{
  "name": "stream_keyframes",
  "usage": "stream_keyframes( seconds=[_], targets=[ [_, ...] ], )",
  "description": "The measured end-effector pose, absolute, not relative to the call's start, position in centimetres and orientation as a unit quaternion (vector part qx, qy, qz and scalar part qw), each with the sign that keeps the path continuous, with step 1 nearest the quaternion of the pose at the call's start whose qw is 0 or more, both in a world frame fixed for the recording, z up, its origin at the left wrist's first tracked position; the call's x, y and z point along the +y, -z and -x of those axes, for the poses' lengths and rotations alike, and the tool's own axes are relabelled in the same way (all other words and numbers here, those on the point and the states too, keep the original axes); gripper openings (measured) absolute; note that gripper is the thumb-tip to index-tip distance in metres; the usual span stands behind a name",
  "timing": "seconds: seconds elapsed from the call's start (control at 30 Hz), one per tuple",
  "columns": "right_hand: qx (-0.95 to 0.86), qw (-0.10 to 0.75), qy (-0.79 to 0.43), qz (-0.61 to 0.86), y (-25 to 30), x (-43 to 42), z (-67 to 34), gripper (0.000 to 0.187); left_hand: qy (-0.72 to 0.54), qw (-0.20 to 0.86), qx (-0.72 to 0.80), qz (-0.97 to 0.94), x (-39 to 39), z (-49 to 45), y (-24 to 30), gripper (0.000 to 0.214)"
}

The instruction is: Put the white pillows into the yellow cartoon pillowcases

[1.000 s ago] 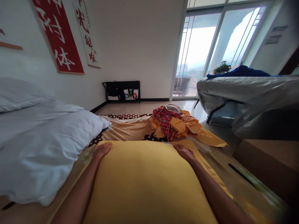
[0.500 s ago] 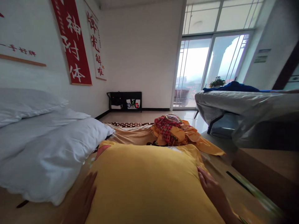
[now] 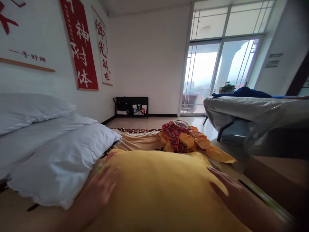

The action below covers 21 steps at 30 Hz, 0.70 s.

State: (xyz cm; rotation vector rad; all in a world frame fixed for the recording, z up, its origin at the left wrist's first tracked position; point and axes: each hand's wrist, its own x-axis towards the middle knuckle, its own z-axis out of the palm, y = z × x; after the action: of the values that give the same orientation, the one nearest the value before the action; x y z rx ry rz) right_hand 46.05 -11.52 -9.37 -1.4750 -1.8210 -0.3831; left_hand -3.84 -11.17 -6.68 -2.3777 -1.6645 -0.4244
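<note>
A plump yellow pillow (image 3: 159,187) lies right in front of me on a tan blanket (image 3: 142,138), with a bit of pink print at its far left corner. My left hand (image 3: 102,185) is at the pillow's left side, fingers stretched out and slightly blurred. Along the right side, my right hand (image 3: 224,183) has its fingers extended against the yellow cloth. Neither hand grips the fabric. Several white pillows (image 3: 62,164) are piled to the left of my left hand.
Beyond the yellow pillow sits a crumpled heap of yellow and red plaid cloth (image 3: 178,135). A plastic-covered table (image 3: 241,104) stands at the right, with a cardboard box (image 3: 277,174) nearer. By the far wall is a low black rack (image 3: 131,106).
My left hand has risen and moved inward onto the pillow's left edge. My right hand has shifted slightly outward and up. The camera view has tilted a little.
</note>
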Motion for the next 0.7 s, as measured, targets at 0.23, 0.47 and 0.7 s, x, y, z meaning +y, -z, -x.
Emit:
stream_keyframes(
  seconds=[0.23,0.47,0.7],
  targets=[
    [-0.802,0.196,-0.008,0.565,1.9,-1.2,-28.2,0.037,0.031,-0.032,-0.555,0.831,1.3,-12.6,-0.3,0.045],
    [-0.780,0.153,-0.107,0.597,9.9,4.2,-27.1,0.042,0.039,-0.063,-0.594,0.801,5.6,-12.8,8.4,0.045],
    [-0.776,0.141,-0.187,0.585,9.8,7.0,-29.3,0.048,0.004,-0.102,-0.611,0.785,9.3,-11.8,8.3,0.054]
  ],
)
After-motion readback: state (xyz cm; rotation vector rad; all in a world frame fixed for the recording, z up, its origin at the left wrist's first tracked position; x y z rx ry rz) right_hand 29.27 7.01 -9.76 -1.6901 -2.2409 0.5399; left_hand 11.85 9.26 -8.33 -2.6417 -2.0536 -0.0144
